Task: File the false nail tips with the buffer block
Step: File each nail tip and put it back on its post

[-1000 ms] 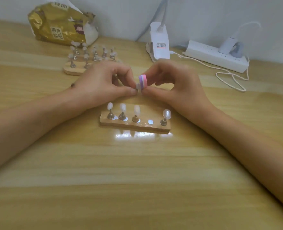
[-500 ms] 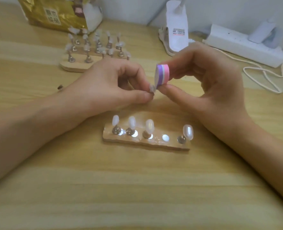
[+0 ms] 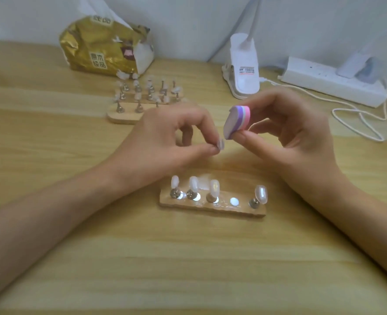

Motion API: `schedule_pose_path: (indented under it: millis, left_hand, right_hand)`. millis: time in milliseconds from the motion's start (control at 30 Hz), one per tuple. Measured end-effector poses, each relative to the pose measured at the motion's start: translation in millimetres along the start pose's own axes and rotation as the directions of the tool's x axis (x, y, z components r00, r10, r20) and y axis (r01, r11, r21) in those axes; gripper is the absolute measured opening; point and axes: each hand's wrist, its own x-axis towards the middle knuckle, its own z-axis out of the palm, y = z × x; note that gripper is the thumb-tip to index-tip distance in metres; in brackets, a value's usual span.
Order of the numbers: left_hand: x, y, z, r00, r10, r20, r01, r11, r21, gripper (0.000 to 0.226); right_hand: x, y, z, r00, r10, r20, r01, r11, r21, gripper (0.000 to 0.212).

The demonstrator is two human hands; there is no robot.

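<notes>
Head view, stand (image 3: 222,210) (wooden) holding four tips (image 3: 214,187)

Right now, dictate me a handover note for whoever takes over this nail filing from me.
Left hand: pinches one false nail tip between thumb and forefinger.
Right hand: holds the buffer block just right of that tip, seemingly not touching.
Near wooden stand: four tips mounted, one bare magnet spot, fourth from the left.
Far stand: more tips, blurred.
Done: cannot tell which tips are filed.
Left: file the held tip, probably reseat it on the bare spot, then the rest.
</notes>
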Motion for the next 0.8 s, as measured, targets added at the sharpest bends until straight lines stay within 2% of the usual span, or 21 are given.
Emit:
schedule_pose_path:
  millis: [67, 167, 433, 567, 667, 800]
  left_hand:
    - [1.1, -0.1, 2.7, 1.0, -0.015, 0.003, 0.014, 0.996, 0.086, 0.014]
    - [4.4, -2.5, 2.2, 0.994, -0.107, 0.018, 0.106, 0.992, 0.075, 0.016]
    - [5.5, -1.9, 1.7, 0.988, -0.141, 0.058, 0.138, 0.989, 0.044, 0.018]
    - [5.7, -1.5, 2.1, 0.988, -0.147, 0.041, 0.145, 0.988, 0.051, 0.016]
    - [6.2, -2.1, 2.3, 0.989, -0.142, 0.039, 0.14, 0.988, 0.06, 0.013]
    - [6.2, -2.5, 2.5, 0.99, -0.137, 0.046, 0.133, 0.989, 0.07, 0.01]
  right_hand:
    - [-0.3, -0.7, -0.6, 1.0, 0.02, 0.003, -0.02, 1.0, -0.007, 0.02]
    - [0.1, -0.3, -1.3, 0.997, 0.066, 0.029, -0.064, 0.997, -0.052, 0.018]
    - [-0.5, 1.7, -0.6, 0.978, 0.159, 0.132, -0.151, 0.986, -0.071, 0.015]
    - [-0.4, 2.9, -1.0, 0.991, 0.08, 0.108, -0.072, 0.995, -0.075, 0.015]
    - [0.0, 4.3, -1.0, 0.988, 0.095, 0.125, -0.081, 0.99, -0.113, 0.013]
    - [0.2, 3.9, 0.5, 0.995, 0.026, 0.099, -0.013, 0.991, -0.133, 0.015]
